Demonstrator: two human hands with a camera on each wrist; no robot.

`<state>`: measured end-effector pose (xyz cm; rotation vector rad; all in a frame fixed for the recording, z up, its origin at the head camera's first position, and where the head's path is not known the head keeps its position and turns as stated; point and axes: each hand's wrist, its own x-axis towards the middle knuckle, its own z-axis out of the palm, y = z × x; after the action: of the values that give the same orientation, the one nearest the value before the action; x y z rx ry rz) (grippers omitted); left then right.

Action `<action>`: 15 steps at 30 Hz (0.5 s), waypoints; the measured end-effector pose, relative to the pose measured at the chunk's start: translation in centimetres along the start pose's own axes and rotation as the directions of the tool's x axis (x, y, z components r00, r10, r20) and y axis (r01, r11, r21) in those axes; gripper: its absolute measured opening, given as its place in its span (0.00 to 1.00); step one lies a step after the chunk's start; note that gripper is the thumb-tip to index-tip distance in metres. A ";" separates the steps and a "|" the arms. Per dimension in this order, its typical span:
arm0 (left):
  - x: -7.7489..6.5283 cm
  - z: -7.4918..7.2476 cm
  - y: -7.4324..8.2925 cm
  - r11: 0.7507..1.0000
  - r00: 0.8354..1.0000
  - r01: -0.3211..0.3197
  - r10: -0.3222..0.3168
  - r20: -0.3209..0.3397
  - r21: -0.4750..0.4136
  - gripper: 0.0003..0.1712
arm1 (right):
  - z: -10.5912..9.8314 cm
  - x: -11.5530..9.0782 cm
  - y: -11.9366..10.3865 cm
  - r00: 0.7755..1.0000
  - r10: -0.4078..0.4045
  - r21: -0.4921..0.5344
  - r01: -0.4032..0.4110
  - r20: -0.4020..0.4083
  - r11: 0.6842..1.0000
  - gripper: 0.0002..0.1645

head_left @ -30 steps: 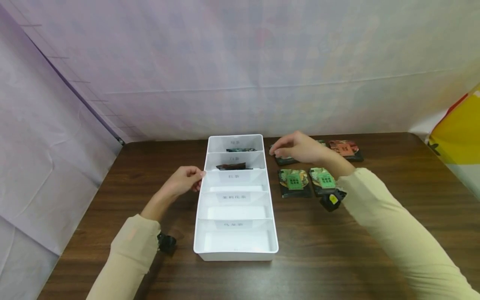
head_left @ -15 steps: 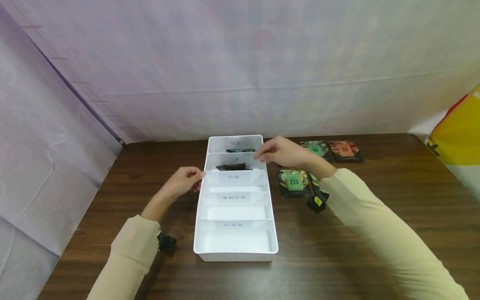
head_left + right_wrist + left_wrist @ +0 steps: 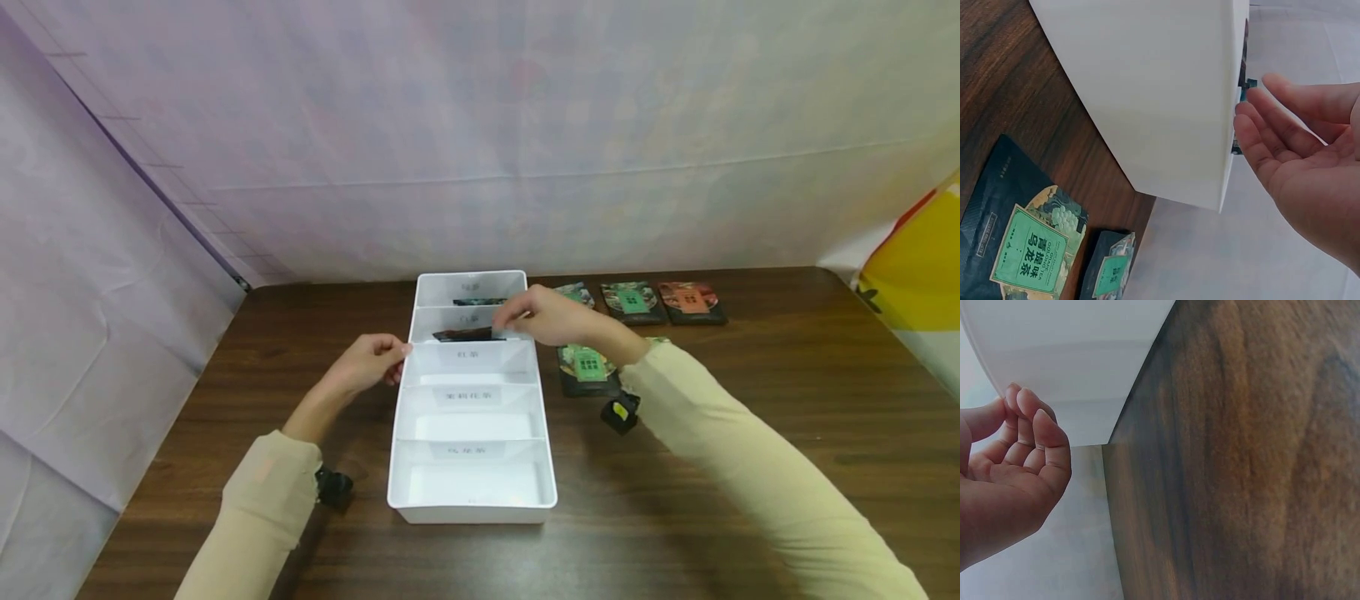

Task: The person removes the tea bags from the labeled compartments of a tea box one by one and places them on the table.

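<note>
My left hand (image 3: 372, 361) pinches the left rim of a white compartment box (image 3: 472, 515) between thumb and fingers. The left wrist view shows the thumb and fingertips meeting at that rim, the hand (image 3: 1019, 450) outside the wall. Over the second compartment from the back reaches my right hand (image 3: 551, 317), fingertips right by the end of a brown tea sachet (image 3: 463, 334). Its fingers are loosely bent and the thumb stands apart, nothing between them, in the right wrist view of that hand (image 3: 1310, 137). A dark teal sachet (image 3: 478, 302) stands in the rearmost compartment.
Right of the box lie more tea sachets: a green-labelled oolong one (image 3: 1032, 250), another green-labelled one (image 3: 632, 302) and a red-labelled one (image 3: 690, 302) behind. The three nearer compartments show bare floors and Chinese labels. A pale cloth (image 3: 480, 150) hangs behind the wooden table (image 3: 675, 500).
My right hand has moved left from above the back-row sachet to the box's second compartment; that sachet stays on the table. The left hand keeps its place on the rim.
</note>
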<state>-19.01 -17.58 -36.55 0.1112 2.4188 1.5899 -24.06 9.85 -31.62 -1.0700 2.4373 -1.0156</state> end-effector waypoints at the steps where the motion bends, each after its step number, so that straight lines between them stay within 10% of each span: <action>1: 0.0 0.0 0.0 1.000 1.000 -0.001 0.001 0.001 -0.002 0.12 | 0.1 0.1 0.0 1.000 -0.004 0.000 0.004 -0.002 1.000 0.13; 15: 0.0 0.0 0.0 1.000 1.000 -0.008 0.008 0.004 -0.015 0.12 | 1.1 0.4 -0.2 0.996 0.079 -0.034 -0.078 0.029 0.996 0.14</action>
<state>-18.98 -17.63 -36.57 0.1221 2.4059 1.6089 -23.69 8.92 -32.29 -0.9836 2.4590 -0.9312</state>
